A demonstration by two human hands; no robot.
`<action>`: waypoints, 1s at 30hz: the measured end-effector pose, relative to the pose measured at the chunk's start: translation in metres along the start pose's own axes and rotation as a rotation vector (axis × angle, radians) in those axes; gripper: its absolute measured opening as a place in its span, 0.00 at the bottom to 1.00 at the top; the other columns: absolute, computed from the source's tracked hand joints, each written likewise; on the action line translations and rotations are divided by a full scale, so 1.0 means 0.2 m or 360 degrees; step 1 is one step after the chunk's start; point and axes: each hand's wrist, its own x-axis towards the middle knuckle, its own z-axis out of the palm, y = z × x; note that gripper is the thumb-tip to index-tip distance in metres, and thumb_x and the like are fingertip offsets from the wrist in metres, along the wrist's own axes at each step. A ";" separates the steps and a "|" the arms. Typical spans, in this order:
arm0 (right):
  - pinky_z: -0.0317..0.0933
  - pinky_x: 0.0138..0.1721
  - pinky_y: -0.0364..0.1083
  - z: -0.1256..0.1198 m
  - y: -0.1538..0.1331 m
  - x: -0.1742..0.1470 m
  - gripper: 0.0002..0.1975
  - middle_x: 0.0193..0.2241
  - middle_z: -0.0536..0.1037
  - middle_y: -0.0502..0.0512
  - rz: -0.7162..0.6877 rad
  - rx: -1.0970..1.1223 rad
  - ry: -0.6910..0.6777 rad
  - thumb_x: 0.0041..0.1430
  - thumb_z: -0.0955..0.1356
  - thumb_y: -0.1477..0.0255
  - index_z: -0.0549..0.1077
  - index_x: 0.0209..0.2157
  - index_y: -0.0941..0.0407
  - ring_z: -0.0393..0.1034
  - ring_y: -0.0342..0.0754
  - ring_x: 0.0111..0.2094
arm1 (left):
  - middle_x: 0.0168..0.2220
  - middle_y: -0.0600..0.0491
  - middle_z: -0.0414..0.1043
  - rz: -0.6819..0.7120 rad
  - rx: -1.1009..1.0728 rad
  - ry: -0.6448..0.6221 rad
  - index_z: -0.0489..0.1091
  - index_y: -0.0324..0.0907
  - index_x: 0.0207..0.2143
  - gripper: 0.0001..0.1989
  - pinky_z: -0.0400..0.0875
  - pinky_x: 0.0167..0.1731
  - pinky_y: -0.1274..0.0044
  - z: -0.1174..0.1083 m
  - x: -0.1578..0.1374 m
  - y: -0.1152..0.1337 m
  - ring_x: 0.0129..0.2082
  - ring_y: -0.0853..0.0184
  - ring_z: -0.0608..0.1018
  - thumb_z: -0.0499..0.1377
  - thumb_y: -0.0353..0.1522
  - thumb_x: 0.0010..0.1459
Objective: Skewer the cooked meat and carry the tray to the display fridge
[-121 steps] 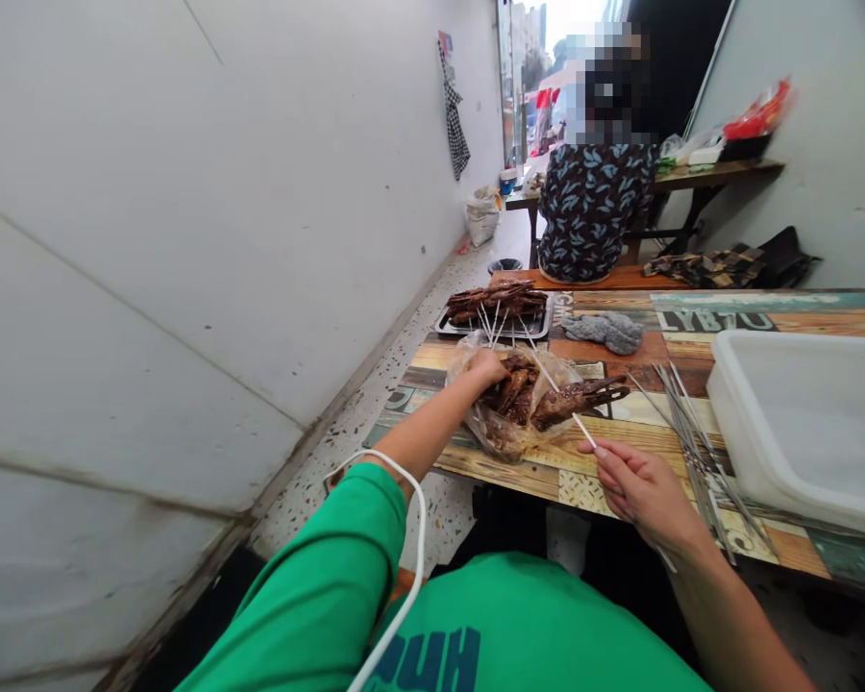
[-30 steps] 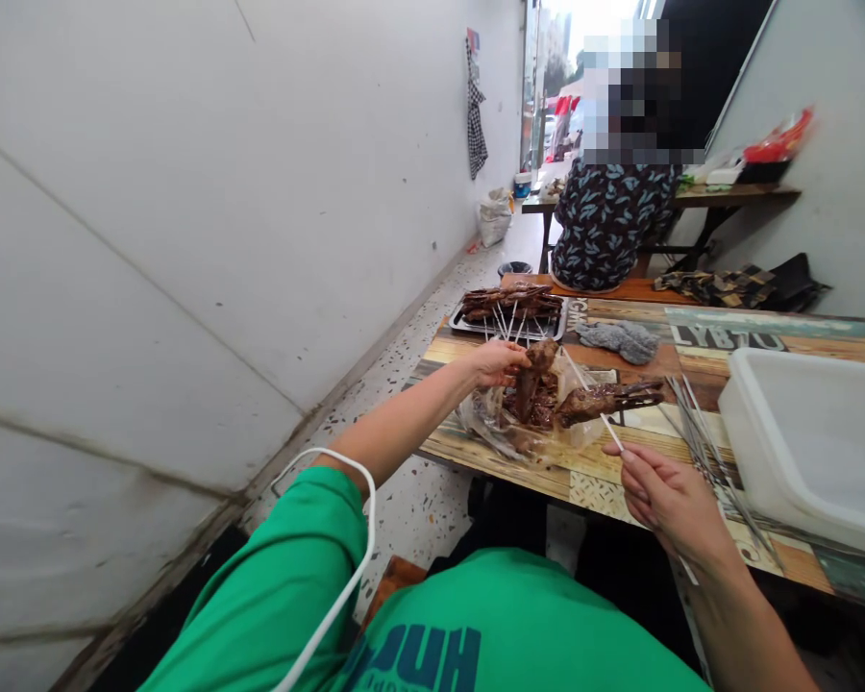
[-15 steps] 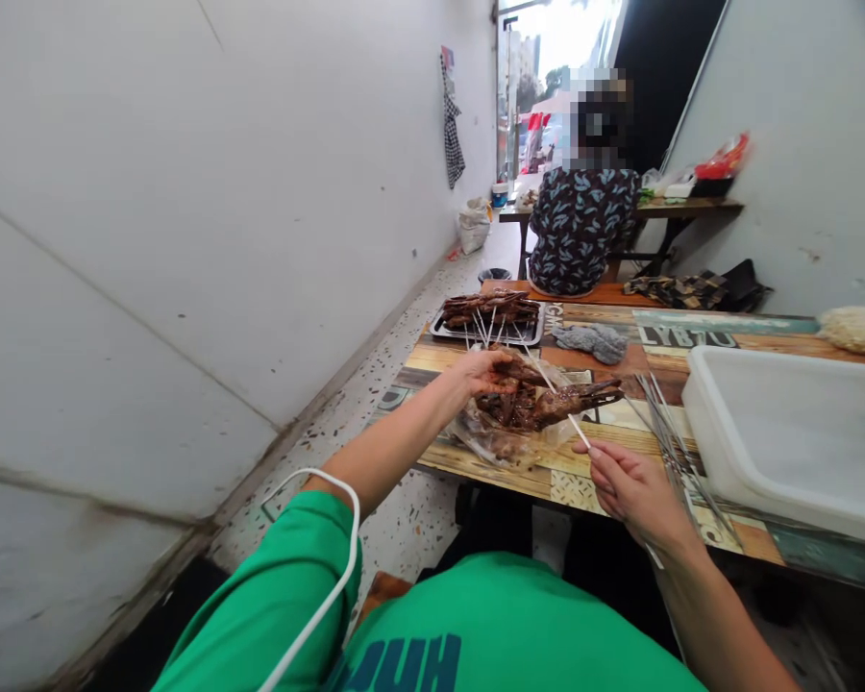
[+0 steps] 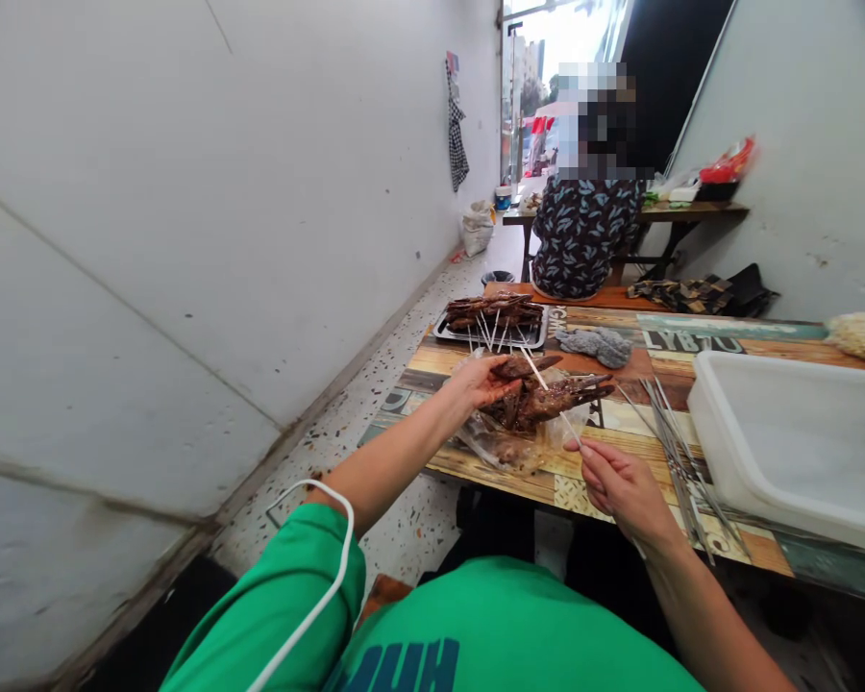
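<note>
Right hand pinched shut on thin white skewer; left hand grips dark brown meat piece above crumpled clear plastic bag on patterned wooden worktop. Risks: skewer tip pricks left palm, greasy meat slips. Nearby: loose metal skewer bundle, white plastic tub, steel tray of finished skewers, grey cloth. Seated person beyond, apart.

Bright daylight glares from the far doorway, walls evenly lit, wide-angle edges bending.
</note>
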 end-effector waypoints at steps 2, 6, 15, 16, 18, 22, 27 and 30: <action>0.38 0.15 0.38 0.00 0.02 0.01 0.33 0.14 0.56 0.38 -0.0029 -0.0008 0.0004 0.44 0.73 0.50 0.72 0.42 0.63 0.45 0.32 0.12 | 0.26 0.49 0.73 0.0027 0.0028 -0.0017 0.69 0.35 0.34 0.03 0.78 0.27 0.76 0.00 -0.01 -0.01 0.27 0.67 0.78 0.56 0.25 0.61; 0.37 0.14 0.38 -0.01 0.03 0.01 0.34 0.14 0.55 0.37 -0.0006 -0.0010 0.0056 0.42 0.74 0.49 0.72 0.42 0.63 0.45 0.32 0.12 | 0.26 0.52 0.73 0.0055 0.0153 -0.0023 0.70 0.37 0.36 0.02 0.77 0.28 0.77 -0.01 0.00 -0.03 0.25 0.70 0.77 0.60 0.26 0.59; 0.38 0.15 0.38 -0.01 0.02 -0.01 0.34 0.14 0.55 0.38 -0.0003 -0.0073 0.0055 0.42 0.74 0.49 0.74 0.40 0.63 0.45 0.32 0.13 | 0.20 0.59 0.67 0.0287 0.0679 0.0045 0.65 0.40 0.29 0.09 0.64 0.21 0.82 -0.05 0.05 0.03 0.18 0.74 0.69 0.64 0.29 0.55; 0.38 0.15 0.38 -0.01 0.02 -0.01 0.33 0.14 0.54 0.38 -0.0008 -0.0075 0.0049 0.42 0.74 0.49 0.74 0.40 0.63 0.44 0.32 0.13 | 0.20 0.59 0.66 0.0289 0.0756 0.0031 0.65 0.40 0.29 0.09 0.64 0.21 0.82 -0.06 0.06 0.04 0.18 0.74 0.69 0.64 0.29 0.54; 0.37 0.15 0.38 -0.02 0.02 -0.01 0.33 0.14 0.54 0.38 -0.0015 -0.0067 0.0051 0.43 0.73 0.49 0.74 0.40 0.62 0.44 0.32 0.13 | 0.21 0.59 0.67 0.0353 0.0976 0.0043 0.66 0.41 0.31 0.08 0.64 0.23 0.82 -0.06 0.07 0.03 0.20 0.73 0.69 0.65 0.28 0.52; 0.38 0.14 0.38 -0.06 0.01 -0.02 0.31 0.14 0.55 0.39 -0.0040 -0.0026 0.0125 0.44 0.74 0.51 0.75 0.41 0.61 0.44 0.32 0.12 | 0.24 0.58 0.69 0.0805 0.1708 0.0190 0.71 0.42 0.33 0.15 0.67 0.30 0.81 -0.07 0.10 0.03 0.29 0.68 0.74 0.68 0.24 0.42; 0.38 0.14 0.37 -0.11 0.00 -0.04 0.31 0.14 0.56 0.39 -0.0021 -0.0016 0.0208 0.42 0.75 0.52 0.74 0.40 0.61 0.45 0.32 0.11 | 0.23 0.58 0.70 0.1017 0.2344 -0.0073 0.72 0.44 0.23 0.14 0.68 0.39 0.79 -0.05 0.14 0.03 0.35 0.63 0.76 0.69 0.21 0.34; 0.39 0.14 0.37 -0.11 0.00 -0.05 0.30 0.14 0.56 0.39 -0.0006 -0.0008 0.0213 0.42 0.76 0.52 0.74 0.40 0.61 0.47 0.33 0.12 | 0.23 0.54 0.70 0.1144 0.2568 -0.0101 0.72 0.44 0.20 0.12 0.68 0.43 0.76 -0.03 0.13 -0.02 0.38 0.59 0.76 0.67 0.21 0.36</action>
